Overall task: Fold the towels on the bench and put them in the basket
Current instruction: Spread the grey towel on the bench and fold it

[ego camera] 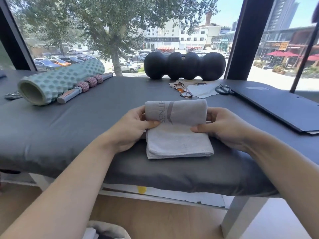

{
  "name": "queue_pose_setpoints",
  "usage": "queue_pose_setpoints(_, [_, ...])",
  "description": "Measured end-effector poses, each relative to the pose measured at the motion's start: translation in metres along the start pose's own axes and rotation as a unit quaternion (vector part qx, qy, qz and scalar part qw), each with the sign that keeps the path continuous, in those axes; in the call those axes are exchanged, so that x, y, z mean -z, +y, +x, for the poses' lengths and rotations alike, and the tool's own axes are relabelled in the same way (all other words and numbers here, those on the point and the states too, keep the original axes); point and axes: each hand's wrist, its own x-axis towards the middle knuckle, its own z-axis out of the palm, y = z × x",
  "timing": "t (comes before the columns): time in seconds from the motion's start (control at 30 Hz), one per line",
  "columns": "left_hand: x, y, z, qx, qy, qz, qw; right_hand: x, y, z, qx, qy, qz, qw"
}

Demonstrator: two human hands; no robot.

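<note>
Thumbs and curled fingers of left hand [133,125] and right hand [222,126] pinch the rolled far end of the pale grey fitness-logo cloth towel [177,133], likely keeping the roll tight. Towel lies on dark grey padded bench [69,128].

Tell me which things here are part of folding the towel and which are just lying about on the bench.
Job: grey towel, held by left hand and right hand; bench.
Lying about: green foam roller, pink massage stick, black peanut roller, glasses, scissors.
</note>
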Motion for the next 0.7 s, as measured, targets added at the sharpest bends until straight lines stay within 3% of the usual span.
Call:
queue_pose_setpoints(0.3, [0.005, -0.005, -0.006, -0.027, -0.032, 0.012, 0.999, 0.0, 0.011, 0.001, 0.011, 0.038, 0.056, 0.998])
queue_pose_setpoints(0.7, [0.007, -0.002, -0.012, -0.022, -0.092, 0.018, 0.995, 0.005, 0.006, -0.01, 0.068, -0.041, 0.003, 0.997])
